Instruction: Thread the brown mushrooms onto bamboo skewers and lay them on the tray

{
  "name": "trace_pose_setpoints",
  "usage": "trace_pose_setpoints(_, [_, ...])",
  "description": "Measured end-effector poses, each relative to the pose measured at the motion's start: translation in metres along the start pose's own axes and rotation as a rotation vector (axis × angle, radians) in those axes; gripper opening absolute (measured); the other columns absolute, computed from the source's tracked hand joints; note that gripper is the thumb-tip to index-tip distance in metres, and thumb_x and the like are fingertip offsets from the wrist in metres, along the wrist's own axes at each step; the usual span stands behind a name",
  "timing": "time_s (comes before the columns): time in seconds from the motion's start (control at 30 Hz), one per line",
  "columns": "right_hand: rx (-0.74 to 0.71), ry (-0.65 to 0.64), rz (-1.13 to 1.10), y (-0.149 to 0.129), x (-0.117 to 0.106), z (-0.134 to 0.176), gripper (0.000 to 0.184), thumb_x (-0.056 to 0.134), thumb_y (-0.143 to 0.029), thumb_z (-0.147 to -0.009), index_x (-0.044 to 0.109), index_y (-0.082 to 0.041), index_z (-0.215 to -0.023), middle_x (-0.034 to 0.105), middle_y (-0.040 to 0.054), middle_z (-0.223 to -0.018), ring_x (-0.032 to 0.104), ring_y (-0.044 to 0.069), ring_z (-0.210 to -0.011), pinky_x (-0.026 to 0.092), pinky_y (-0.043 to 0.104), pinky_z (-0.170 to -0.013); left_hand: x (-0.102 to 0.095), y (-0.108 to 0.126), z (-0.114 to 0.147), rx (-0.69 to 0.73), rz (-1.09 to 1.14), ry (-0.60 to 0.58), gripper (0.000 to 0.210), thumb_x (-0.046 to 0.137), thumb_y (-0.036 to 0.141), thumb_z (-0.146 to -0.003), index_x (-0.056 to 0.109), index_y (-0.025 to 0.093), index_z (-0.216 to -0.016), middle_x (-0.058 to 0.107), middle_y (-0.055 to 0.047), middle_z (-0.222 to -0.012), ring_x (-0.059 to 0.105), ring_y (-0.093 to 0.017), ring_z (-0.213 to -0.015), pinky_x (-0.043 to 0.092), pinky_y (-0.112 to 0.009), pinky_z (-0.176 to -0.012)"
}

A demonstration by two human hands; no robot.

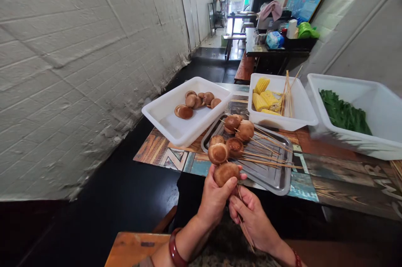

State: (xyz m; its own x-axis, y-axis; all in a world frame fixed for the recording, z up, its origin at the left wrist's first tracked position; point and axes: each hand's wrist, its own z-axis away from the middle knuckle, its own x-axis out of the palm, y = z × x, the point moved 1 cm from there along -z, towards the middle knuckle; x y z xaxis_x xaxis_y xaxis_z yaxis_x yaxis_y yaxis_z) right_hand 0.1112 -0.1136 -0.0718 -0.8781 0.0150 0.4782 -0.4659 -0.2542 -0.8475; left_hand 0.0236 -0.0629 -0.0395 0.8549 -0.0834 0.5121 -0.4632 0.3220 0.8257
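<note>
Low in the middle of the view, my left hand (215, 195) is closed around a brown mushroom (226, 174), thumb on its near side. My right hand (249, 212) pinches thin wooden skewers (243, 227) just below it; their upper ends run up to that mushroom, and the tips are hidden. Beyond my hands a metal tray (276, 179) bears several skewered mushrooms (244, 130), their sticks pointing right. One pale-ringed mushroom (218, 153) lies at the tray's near left edge, just above the held one; whether they share a skewer I cannot tell.
Loose mushrooms (184, 112) lie in a white tub (163, 122) at the left. Another white tub (301, 118) holds corn pieces (266, 99) and upright skewers (287, 95). Green leaves (344, 112) fill part of a third tub (386, 110) at the right. A wooden stool (135, 250) stands lower left.
</note>
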Motion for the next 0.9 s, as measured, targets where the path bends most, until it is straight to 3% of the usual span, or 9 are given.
trace_pose_setpoints(0.17, [0.066,-0.032,-0.15,-0.001,0.003,0.001,0.036,0.072,-0.05,-0.082,0.055,-0.018,-0.082,0.038,-0.0111,-0.051,0.023,0.005,-0.044,0.021,0.019,-0.043,0.001,0.003,0.001,0.003,-0.001,0.01,0.049,0.08,0.026,-0.073,0.052,0.016,-0.112,0.071,-0.015,-0.112,0.073,-0.023,-0.087,0.058,-0.031,-0.075])
trace_pose_setpoints(0.4, [-0.035,0.083,0.301,-0.005,-0.004,0.005,0.038,0.065,-0.053,-0.087,0.057,-0.017,-0.077,0.05,-0.0055,-0.056,0.04,0.007,-0.046,0.031,0.02,-0.045,0.004,0.006,0.003,-0.008,-0.007,0.039,0.048,0.08,0.027,-0.073,0.052,0.016,-0.11,0.069,-0.016,-0.114,0.072,-0.028,-0.092,0.058,-0.028,-0.062])
trace_pose_setpoints(0.57, [0.068,-0.035,0.066,-0.004,-0.005,0.003,0.041,0.066,-0.058,-0.083,0.055,-0.018,-0.079,0.047,-0.0086,-0.05,0.033,0.006,-0.04,0.028,0.019,-0.042,0.004,0.006,0.004,0.002,0.002,0.024,0.049,0.08,0.024,-0.072,0.051,0.017,-0.111,0.07,-0.015,-0.113,0.073,-0.024,-0.088,0.059,-0.031,-0.071])
trace_pose_setpoints(0.7, [0.087,-0.018,0.21,-0.012,-0.006,-0.001,0.035,0.063,-0.052,-0.088,0.057,-0.018,-0.082,0.056,-0.0046,-0.057,0.044,0.008,-0.045,0.034,0.02,-0.046,0.001,0.007,-0.001,0.019,-0.008,0.04,0.05,0.079,0.025,-0.073,0.05,0.018,-0.114,0.07,-0.014,-0.113,0.073,-0.024,-0.088,0.059,-0.031,-0.071])
trace_pose_setpoints(0.77, [0.034,-0.02,0.34,-0.019,-0.008,-0.003,0.032,0.057,-0.049,-0.092,0.056,-0.019,-0.082,0.059,-0.0026,-0.061,0.05,0.01,-0.049,0.038,0.021,-0.049,-0.002,0.008,-0.004,0.039,-0.002,0.042,0.049,0.078,0.024,-0.074,0.05,0.018,-0.114,0.071,-0.013,-0.111,0.073,-0.022,-0.087,0.059,-0.032,-0.074])
trace_pose_setpoints(0.9, [-0.272,0.085,0.668,-0.032,-0.013,-0.006,0.03,0.051,-0.039,-0.095,0.057,-0.019,-0.074,0.059,-0.0006,-0.067,0.055,0.014,-0.061,0.043,0.025,-0.06,-0.006,0.005,-0.008,0.065,0.019,0.005,0.051,0.079,0.022,-0.073,0.051,0.018,-0.116,0.073,-0.012,-0.109,0.072,-0.022,-0.088,0.058,-0.033,-0.078])
